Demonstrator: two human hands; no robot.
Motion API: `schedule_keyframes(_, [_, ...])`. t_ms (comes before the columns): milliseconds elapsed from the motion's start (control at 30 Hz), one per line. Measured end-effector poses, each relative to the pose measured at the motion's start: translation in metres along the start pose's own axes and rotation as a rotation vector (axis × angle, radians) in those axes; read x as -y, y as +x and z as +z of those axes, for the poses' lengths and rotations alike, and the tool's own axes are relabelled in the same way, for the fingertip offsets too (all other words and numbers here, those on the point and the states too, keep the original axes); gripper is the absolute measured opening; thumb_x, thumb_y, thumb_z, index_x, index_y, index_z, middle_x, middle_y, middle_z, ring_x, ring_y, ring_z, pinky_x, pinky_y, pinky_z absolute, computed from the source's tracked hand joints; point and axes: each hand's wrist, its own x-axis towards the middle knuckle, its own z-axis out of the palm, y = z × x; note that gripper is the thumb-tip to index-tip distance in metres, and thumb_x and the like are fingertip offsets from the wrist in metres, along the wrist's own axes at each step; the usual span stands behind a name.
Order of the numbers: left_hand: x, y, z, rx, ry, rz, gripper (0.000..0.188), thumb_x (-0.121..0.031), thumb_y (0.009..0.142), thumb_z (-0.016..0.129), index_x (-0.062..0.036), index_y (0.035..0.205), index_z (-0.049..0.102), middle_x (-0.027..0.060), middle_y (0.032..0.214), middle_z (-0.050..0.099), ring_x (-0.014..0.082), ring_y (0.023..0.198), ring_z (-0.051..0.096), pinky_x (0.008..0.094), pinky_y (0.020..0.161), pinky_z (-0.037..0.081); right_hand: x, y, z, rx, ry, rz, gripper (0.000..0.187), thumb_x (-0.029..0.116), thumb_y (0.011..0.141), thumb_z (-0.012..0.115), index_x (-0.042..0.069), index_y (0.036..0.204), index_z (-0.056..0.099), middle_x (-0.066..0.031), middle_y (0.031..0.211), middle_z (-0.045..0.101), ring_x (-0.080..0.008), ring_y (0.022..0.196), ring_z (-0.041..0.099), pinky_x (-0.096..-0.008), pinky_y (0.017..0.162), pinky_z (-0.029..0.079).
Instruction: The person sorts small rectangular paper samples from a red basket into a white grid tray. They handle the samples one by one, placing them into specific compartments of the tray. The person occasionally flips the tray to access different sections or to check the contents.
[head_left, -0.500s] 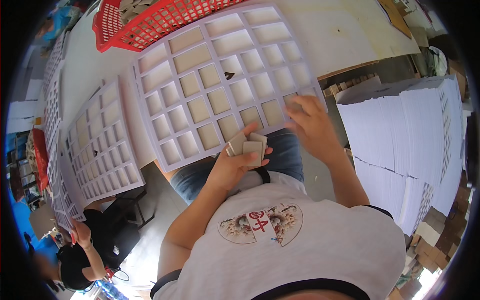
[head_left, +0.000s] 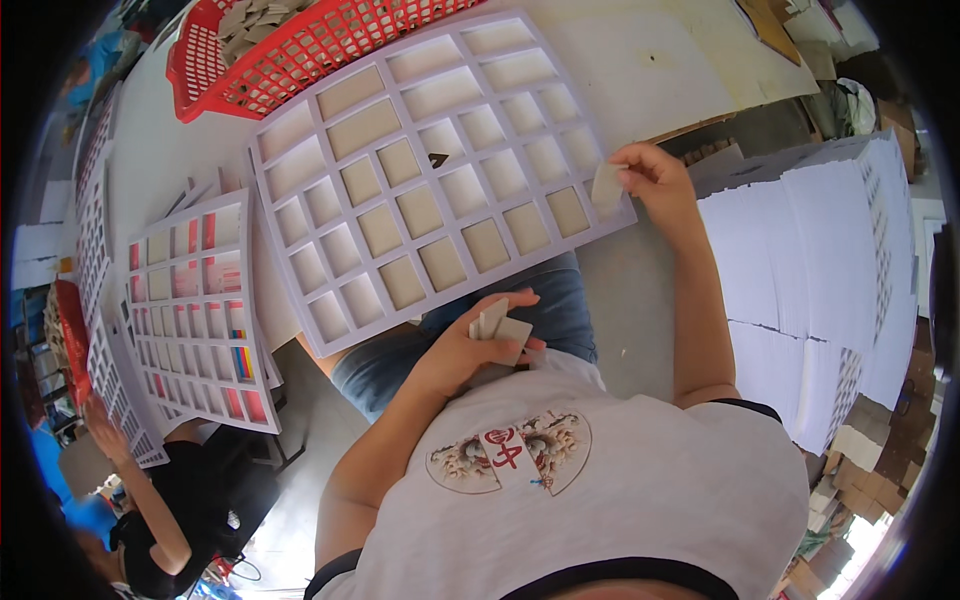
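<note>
Grey cards (head_left: 503, 328) sit fanned in the left hand's (head_left: 460, 350) clasp, nearest me; beyond, I've the right hand (head_left: 652, 180) pinching one card (head_left: 604, 192), long axis near-to-far, at the white tray's (head_left: 463, 190) near-right corner; red basket (head_left: 290, 72) behind.

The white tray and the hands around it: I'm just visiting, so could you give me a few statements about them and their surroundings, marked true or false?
1. The right hand holds a card at the right edge of the tray. True.
2. The left hand is empty. False: it holds several cards.
3. The basket beyond the tray has grey-beige pieces in it. True.
4. Every cell of the tray shows a grey-beige bottom. False: many cells are white inside.
5. The basket is blue. False: it is red.
6. A tall white stack stands to the right of the tray. True.
</note>
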Motion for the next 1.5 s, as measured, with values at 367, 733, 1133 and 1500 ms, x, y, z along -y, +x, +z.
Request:
schedule_keyframes(367, [-0.003, 0.011, -0.007, -0.013, -0.200, 0.139, 0.079, -0.002, 0.079, 0.066, -0.0050, 0.150, 0.032, 0.0148, 0.153, 0.033, 0.0281, 0.110, 0.062, 0.0388, 0.093, 0.052, -0.003, 0.004, 0.005, 0.135, -0.430, -0.320, 0.023, -0.006, 0.079, 0.056, 0.004, 0.096, 0.067, -0.0084, 0.097, 0.056, -0.0260, 0.093, 0.056, -0.0327, 0.080, 0.046])
schedule_keyframes(733, [-0.001, 0.003, -0.008, 0.068, -0.329, 0.244, 0.079, -0.002, 0.082, 0.065, -0.0050, 0.152, 0.029, 0.0196, 0.152, 0.034, 0.0249, 0.105, 0.065, 0.0360, 0.091, 0.053, 0.030, -0.056, 0.035, 0.087, -0.996, -0.356, 0.044, 0.002, 0.080, 0.068, 0.006, 0.123, 0.061, -0.0151, 0.138, 0.050, -0.0340, 0.124, 0.050, -0.0393, 0.099, 0.046])
schedule_keyframes(1133, [-0.025, -0.006, 0.023, 0.243, 0.004, 0.632, 0.059, 0.009, 0.087, 0.053, -0.0111, 0.141, 0.046, 0.0074, 0.103, 0.060, 0.0189, 0.098, 0.067, 0.0296, 0.082, 0.053, 0.052, -0.025, -0.008, 0.092, -0.715, -0.371, 0.050, -0.005, 0.080, 0.066, 0.007, 0.129, 0.064, -0.0104, 0.142, 0.049, -0.0242, 0.124, 0.052, -0.0341, 0.094, 0.048])
schedule_keyframes(1500, [0.038, -0.070, -0.057, 0.051, -0.093, 0.424, 0.053, 0.002, 0.081, 0.061, -0.0061, 0.132, 0.050, 0.0120, 0.116, 0.057, 0.0219, 0.093, 0.068, 0.0307, 0.084, 0.055, -0.007, -0.027, 0.015, 0.086, -0.665, -0.333, 0.036, -0.002, 0.083, 0.066, 0.000, 0.119, 0.064, -0.0123, 0.137, 0.052, -0.0239, 0.121, 0.053, -0.0332, 0.095, 0.047])
